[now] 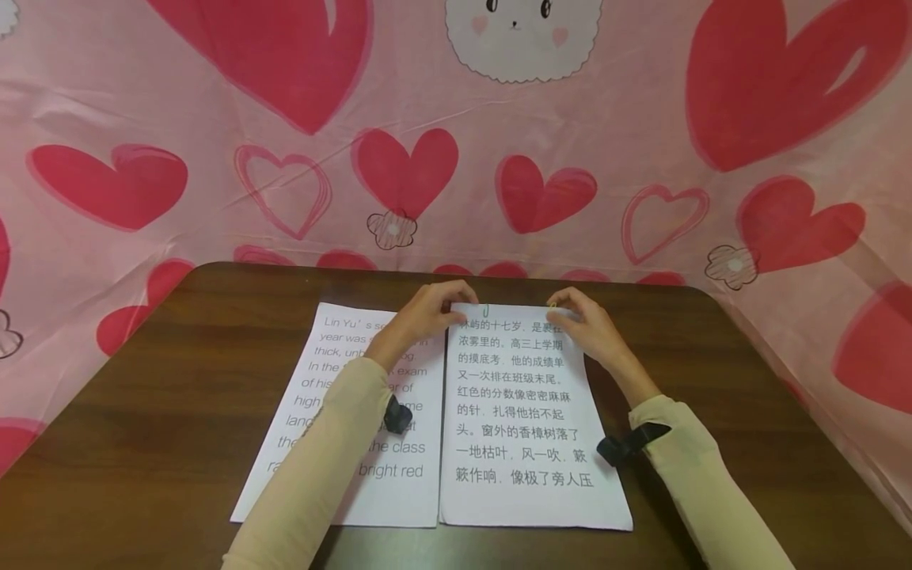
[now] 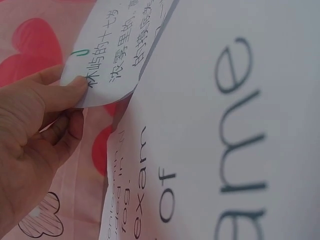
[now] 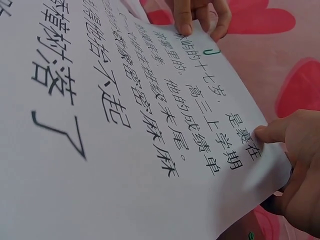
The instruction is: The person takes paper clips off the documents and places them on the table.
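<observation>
A paper sheet or stack printed with Chinese text [image 1: 534, 511] lies on the right of a pair. My left hand [image 1: 431, 307] pinches its top left corner, thumb on the printed face in the left wrist view. At the top right corner my right hand [image 1: 587, 324] grips the paper between thumb and fingers. A green paper clip [image 1: 486, 310] sits on the top edge between the hands. Close to the right fingertips is a small yellow clip [image 1: 552, 305], partly covered. Beneath my left forearm, English-printed paper [image 1: 399, 503] lies alongside.
Both papers rest on a dark brown wooden table [image 1: 157, 412]. Behind its far edge hangs a pink cloth [image 1: 470, 103] printed with red hearts. Black straps with cameras [image 1: 630, 446] are on both wrists. A tiny green object [image 3: 251, 235] shows low in the right wrist view.
</observation>
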Tool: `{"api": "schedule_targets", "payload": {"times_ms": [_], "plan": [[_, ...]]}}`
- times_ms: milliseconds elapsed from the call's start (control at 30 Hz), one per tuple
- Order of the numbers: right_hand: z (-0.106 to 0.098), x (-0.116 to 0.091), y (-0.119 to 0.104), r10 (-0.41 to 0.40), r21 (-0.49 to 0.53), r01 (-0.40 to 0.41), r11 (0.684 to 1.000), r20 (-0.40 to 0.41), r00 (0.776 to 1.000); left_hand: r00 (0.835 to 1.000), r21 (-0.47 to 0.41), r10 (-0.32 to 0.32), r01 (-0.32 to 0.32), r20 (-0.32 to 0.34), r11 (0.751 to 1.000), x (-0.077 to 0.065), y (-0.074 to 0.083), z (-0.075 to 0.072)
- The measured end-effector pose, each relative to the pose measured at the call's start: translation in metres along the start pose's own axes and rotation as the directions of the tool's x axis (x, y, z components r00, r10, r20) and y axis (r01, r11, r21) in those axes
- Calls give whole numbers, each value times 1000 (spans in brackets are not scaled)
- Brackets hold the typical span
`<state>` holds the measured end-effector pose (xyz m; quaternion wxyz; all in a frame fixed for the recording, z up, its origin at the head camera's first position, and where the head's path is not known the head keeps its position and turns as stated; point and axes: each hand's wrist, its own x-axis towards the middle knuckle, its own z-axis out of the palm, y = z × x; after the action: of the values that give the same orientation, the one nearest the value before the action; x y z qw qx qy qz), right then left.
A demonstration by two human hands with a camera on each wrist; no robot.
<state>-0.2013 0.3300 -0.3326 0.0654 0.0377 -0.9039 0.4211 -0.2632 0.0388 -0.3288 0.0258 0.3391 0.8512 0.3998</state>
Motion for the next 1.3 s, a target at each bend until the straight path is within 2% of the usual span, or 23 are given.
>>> {"api": "schedule_targets", "payload": {"times_ms": [400,667,800,1033,1300], "plan": [[5,3,6,31,101,-27,994,-39,999,1000,8,6,-6,2,1000,3,-3,3],[5,0,-1,63,186,-52,981,-57,996,1000,8,5,-5,-2,1000,3,-2,3],[5,1,1,63,233,-37,972,-107,992,1000,9,6,-6,-2,1000,3,-4,4],[2,5,8,33,227,22,974,-237,971,1000,8,-11,11,5,1000,3,-3,4],[-10,3,14,50,244,22,970,-285,957,1000,-5,-25,25,5,1000,1,0,3]]}}
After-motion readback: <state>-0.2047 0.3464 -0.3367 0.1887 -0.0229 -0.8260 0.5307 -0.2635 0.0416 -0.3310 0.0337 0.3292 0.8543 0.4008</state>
